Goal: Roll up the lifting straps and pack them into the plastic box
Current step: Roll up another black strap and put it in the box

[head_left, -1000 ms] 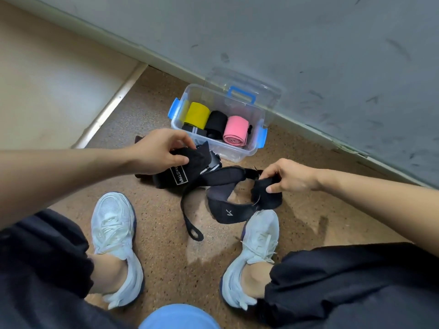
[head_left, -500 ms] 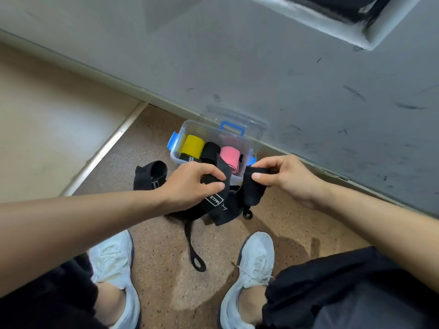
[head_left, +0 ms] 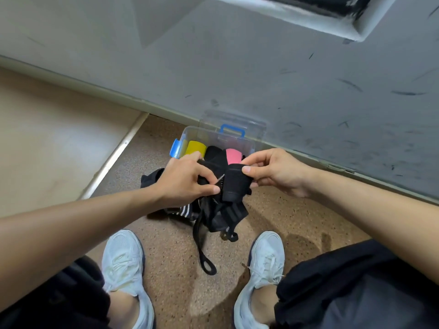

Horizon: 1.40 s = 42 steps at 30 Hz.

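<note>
Head view: person is sitting on the speckled floor [head_left: 171,245], and both hands are working just in front of the clear plastic box [head_left: 197,134]. Left hand [head_left: 185,179] is curling its fingers and pinching one end of a black lifting strap [head_left: 234,186]. Right hand [head_left: 278,172] is pinching the strap's wide folded part between thumb and fingers. The strap is sitting in the air between the hands, partly covering the box's near wall. The rest of it is hanging down into a pile of black straps [head_left: 221,214] on the floor in front of the box, with a looped tail [head_left: 206,264] trailing further from the box toward the white sneakers [head_left: 123,260]. Inside the box, a yellow roll [head_left: 195,148], a black roll [head_left: 213,153] and a pink roll [head_left: 234,155] are lying side by side. The box's lid [head_left: 237,119], with its blue handle [head_left: 232,129], is leaning behind the box against the grey wall [head_left: 261,79].
</note>
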Each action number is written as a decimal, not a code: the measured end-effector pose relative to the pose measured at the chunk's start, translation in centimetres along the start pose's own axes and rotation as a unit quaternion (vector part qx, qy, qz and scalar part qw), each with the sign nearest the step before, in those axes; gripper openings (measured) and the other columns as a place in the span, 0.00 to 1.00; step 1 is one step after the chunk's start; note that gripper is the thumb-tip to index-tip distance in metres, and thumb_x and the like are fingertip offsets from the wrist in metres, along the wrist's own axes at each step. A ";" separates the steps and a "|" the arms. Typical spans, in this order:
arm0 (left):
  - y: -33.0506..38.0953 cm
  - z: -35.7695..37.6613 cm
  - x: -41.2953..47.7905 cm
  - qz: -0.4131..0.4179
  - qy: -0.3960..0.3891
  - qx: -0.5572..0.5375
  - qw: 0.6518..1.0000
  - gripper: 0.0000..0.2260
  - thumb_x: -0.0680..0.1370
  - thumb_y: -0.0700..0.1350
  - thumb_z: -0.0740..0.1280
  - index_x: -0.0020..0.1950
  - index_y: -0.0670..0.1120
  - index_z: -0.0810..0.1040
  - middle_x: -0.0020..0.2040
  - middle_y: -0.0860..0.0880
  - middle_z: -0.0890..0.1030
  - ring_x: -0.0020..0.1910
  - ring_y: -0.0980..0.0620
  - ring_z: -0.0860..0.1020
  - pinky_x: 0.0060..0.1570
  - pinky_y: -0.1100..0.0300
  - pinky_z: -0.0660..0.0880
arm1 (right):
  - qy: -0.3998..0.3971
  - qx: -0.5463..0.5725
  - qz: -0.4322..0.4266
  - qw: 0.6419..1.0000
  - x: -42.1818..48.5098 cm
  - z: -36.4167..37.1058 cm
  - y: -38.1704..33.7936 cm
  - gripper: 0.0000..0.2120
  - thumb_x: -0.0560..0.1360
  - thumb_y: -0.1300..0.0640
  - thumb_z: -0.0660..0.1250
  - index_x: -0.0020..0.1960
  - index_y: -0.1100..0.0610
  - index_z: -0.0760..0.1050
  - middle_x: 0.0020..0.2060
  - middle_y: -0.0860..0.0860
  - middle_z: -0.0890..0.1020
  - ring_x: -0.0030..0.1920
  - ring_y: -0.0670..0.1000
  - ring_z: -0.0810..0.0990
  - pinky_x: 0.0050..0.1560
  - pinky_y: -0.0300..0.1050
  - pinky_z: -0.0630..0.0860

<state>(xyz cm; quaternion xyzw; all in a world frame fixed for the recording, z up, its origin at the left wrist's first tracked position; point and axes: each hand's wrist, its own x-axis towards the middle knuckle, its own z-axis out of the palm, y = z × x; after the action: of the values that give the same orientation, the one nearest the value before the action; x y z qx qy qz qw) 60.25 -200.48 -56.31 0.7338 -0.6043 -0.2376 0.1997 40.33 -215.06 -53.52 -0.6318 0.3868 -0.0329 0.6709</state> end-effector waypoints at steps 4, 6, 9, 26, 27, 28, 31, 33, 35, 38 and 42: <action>-3.1 -1.7 0.2 -0.083 -0.002 0.072 0.994 0.09 0.75 0.58 0.74 0.37 0.63 0.79 0.42 0.54 0.68 0.43 0.55 0.70 0.53 0.53 0.63 | 0.089 -0.111 0.080 0.987 0.6 -2.8 1.0 0.07 0.79 0.66 0.69 0.43 0.61 0.77 0.35 0.58 0.77 0.31 0.51 0.74 0.31 0.39 0.79; -4.3 -2.1 0.0 -0.106 -0.010 0.067 0.992 0.07 0.75 0.57 0.75 0.38 0.61 0.82 0.41 0.55 0.68 0.40 0.59 0.69 0.51 0.53 0.63 | 0.116 -0.122 0.111 0.980 0.7 -4.1 1.5 0.08 0.80 0.67 0.67 0.42 0.61 0.75 0.36 0.59 0.75 0.30 0.51 0.73 0.30 0.40 0.80; -4.2 -1.7 -0.1 -0.088 -0.012 0.030 0.996 0.04 0.74 0.57 0.76 0.42 0.59 0.87 0.41 0.56 0.72 0.41 0.62 0.71 0.47 0.54 0.69 | 0.119 -0.077 0.134 0.981 1.0 -4.1 1.8 0.09 0.81 0.66 0.66 0.42 0.60 0.73 0.34 0.58 0.76 0.32 0.53 0.80 0.35 0.44 0.85; -3.3 -1.1 0.3 -0.079 0.022 -0.102 0.991 0.04 0.78 0.46 0.73 0.51 0.51 0.88 0.41 0.65 0.77 0.43 0.71 0.76 0.44 0.71 0.68 | 0.162 0.114 0.120 0.973 1.3 -2.6 0.1 0.05 0.80 0.66 0.67 0.47 0.58 0.76 0.37 0.54 0.82 0.29 0.46 0.82 0.26 0.35 0.75; -2.9 -0.9 0.3 -0.079 0.021 -0.128 0.988 0.05 0.78 0.48 0.74 0.52 0.52 0.87 0.42 0.65 0.78 0.43 0.73 0.76 0.49 0.68 0.70 | 0.158 0.148 0.116 0.969 1.2 -2.1 -0.3 0.04 0.80 0.65 0.67 0.48 0.58 0.76 0.39 0.54 0.82 0.29 0.46 0.83 0.26 0.34 0.76; -2.5 -0.7 0.3 -0.079 0.023 -0.153 0.985 0.07 0.77 0.50 0.75 0.54 0.53 0.87 0.44 0.66 0.78 0.45 0.71 0.77 0.53 0.64 0.72 | 0.151 0.174 0.111 0.967 1.0 -1.6 -0.6 0.04 0.80 0.64 0.67 0.48 0.58 0.76 0.39 0.54 0.82 0.28 0.45 0.82 0.26 0.34 0.76; -1.5 -0.1 0.5 -0.088 0.021 -0.217 0.972 0.17 0.74 0.58 0.76 0.62 0.56 0.84 0.55 0.60 0.76 0.58 0.58 0.79 0.66 0.54 0.74 | 0.099 0.188 0.090 0.973 0.2 0.1 -1.5 0.06 0.81 0.64 0.66 0.46 0.57 0.76 0.33 0.52 0.79 0.25 0.43 0.77 0.23 0.32 0.72; -1.0 0.1 0.7 -0.092 0.030 -0.238 0.966 0.15 0.74 0.60 0.75 0.58 0.56 0.84 0.57 0.56 0.74 0.59 0.52 0.78 0.65 0.53 0.74 | 0.073 0.171 0.070 0.980 -0.3 1.0 -1.8 0.07 0.81 0.63 0.66 0.45 0.56 0.75 0.34 0.52 0.77 0.24 0.43 0.74 0.22 0.33 0.69; -0.7 0.1 0.8 -0.094 0.053 -0.225 0.968 0.08 0.77 0.56 0.74 0.47 0.52 0.83 0.53 0.52 0.75 0.53 0.50 0.77 0.55 0.58 0.73 | 0.067 0.154 0.048 0.985 -0.5 1.6 -1.7 0.06 0.80 0.63 0.68 0.46 0.55 0.74 0.35 0.53 0.77 0.24 0.44 0.74 0.23 0.34 0.68; -0.5 -0.2 0.7 -0.088 0.060 -0.211 0.972 0.09 0.78 0.53 0.74 0.43 0.49 0.81 0.52 0.47 0.75 0.50 0.49 0.76 0.48 0.57 0.70 | 0.087 0.114 0.004 0.990 -0.7 1.8 -1.4 0.06 0.78 0.62 0.71 0.46 0.56 0.74 0.35 0.54 0.78 0.26 0.46 0.77 0.24 0.35 0.69; -0.4 -0.8 0.5 -0.075 0.071 -0.220 0.970 0.11 0.78 0.51 0.73 0.43 0.44 0.81 0.47 0.48 0.73 0.45 0.51 0.74 0.46 0.57 0.68 | 0.125 -0.010 -0.078 0.989 -1.3 1.9 -0.8 0.09 0.72 0.58 0.78 0.47 0.58 0.80 0.36 0.56 0.83 0.34 0.49 0.81 0.29 0.38 0.72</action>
<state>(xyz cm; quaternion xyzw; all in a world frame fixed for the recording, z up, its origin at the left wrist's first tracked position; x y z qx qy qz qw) 61.08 -200.92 -55.95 0.7301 -0.4648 -0.3263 0.3800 40.86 -213.01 -52.39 -0.6578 0.4178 -0.1600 0.6059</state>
